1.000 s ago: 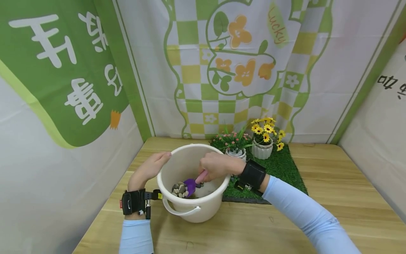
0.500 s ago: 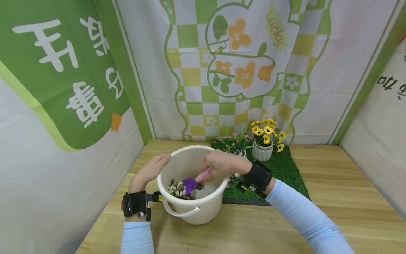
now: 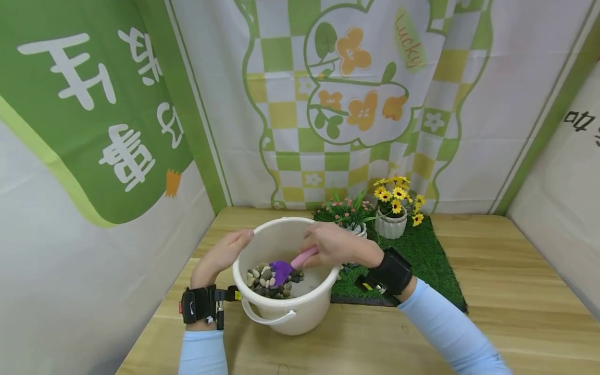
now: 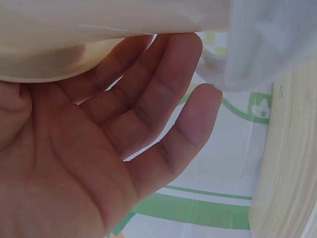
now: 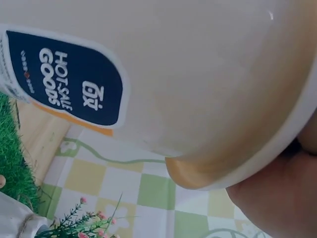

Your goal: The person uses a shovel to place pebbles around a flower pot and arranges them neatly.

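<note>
A cream plastic bucket point(image 3: 300, 312) stands on the wooden table, its white carry handle hanging at the front. My left hand point(image 3: 226, 254) holds the bucket's left rim; in the left wrist view its fingers point(image 4: 148, 99) lie along the outer wall just below the lip. With my right hand point(image 3: 330, 244), I grip the pink handle of a small toy shovel point(image 3: 282, 272) inside the bucket. Its purple blade lies against a heap of grey and tan pebbles point(image 3: 262, 278) at the bottom left. The right wrist view shows mostly the bucket's labelled wall; the shovel is hidden there.
Right of the bucket lies a green artificial grass mat point(image 3: 422, 265). On it stand a white pot of yellow flowers point(image 3: 391, 226) and a pink-flowered plant point(image 3: 349, 211), partly behind my right hand. Printed cloth walls enclose the wooden table point(image 3: 497, 271).
My right hand has shifted a little right, and the shovel's blade has turned and drawn back slightly. More pebbles show spread at the bucket's bottom. The left hand stays on the rim.
</note>
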`<state>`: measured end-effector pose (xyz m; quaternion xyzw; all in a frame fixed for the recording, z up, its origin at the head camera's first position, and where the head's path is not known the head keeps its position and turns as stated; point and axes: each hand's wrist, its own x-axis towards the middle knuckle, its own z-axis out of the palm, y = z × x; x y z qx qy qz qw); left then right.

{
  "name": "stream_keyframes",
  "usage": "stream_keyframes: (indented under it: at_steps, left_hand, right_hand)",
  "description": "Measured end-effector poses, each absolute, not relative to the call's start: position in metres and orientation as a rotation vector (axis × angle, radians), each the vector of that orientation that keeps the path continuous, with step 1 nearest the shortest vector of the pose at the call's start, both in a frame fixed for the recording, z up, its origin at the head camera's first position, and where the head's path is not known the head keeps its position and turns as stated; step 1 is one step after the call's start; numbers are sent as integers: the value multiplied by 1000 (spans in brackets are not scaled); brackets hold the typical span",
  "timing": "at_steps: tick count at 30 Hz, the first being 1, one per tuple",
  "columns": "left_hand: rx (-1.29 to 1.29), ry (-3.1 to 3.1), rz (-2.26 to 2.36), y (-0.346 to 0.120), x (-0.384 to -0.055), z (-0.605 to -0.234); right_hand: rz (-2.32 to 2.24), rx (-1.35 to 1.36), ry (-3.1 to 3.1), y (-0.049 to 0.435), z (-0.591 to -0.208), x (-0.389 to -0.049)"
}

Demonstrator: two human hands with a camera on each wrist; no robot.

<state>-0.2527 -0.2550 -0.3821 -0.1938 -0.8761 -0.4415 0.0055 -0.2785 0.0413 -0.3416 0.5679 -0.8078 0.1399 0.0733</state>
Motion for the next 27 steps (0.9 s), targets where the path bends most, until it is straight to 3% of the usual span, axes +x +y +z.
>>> stream_keyframes:
  at_steps: [11,27]
  left_hand:
    - [-573,-2751,-1386,-253,-249,-378]
    - [-563,-2761,-1369,-249,-243,-373]
  right_hand:
    - [504,1522,-2393,51,-342,-272]
    - [718,1466,-2310,61,-360,-273]
